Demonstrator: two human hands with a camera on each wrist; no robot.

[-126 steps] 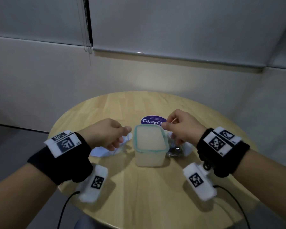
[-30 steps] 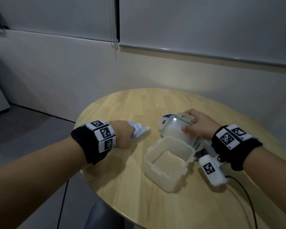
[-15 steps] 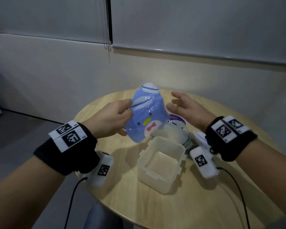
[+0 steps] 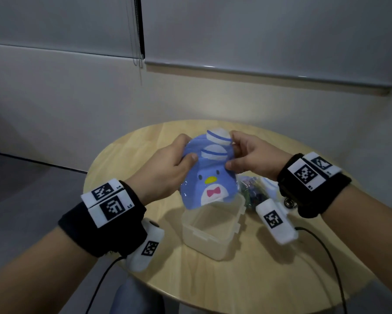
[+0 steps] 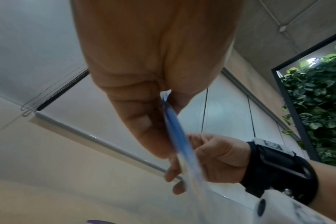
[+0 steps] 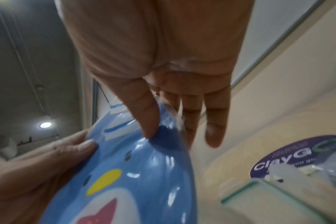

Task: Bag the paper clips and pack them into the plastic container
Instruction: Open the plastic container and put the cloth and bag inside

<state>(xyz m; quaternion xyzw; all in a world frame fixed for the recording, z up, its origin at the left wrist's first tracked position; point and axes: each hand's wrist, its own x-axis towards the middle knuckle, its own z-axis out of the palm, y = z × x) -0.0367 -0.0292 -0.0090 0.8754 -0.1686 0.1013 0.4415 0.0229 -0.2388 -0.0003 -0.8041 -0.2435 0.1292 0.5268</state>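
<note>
Penguin bag (image 4: pixel 209 177) is pinched at its mouth by both hands.
Thin, slick, floppy film; the top edges are best gripped by left hand (image 4: pixel 165 171) and right hand (image 4: pixel 255 158).

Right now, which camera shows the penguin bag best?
The head view: the whole penguin bag faces the camera, pinched by the left hand and right hand. The right wrist view shows its face close, cropped; the left wrist view only its blurred edge.

One bag (image 4: pixel 209 177), one container (image 4: pixel 211 232), one lid (image 6: pixel 290 201), one clip pile (image 4: pixel 252 191), one sticker (image 6: pixel 301 156), one table (image 4: pixel 247 279), two hands, two wristbands.
</note>
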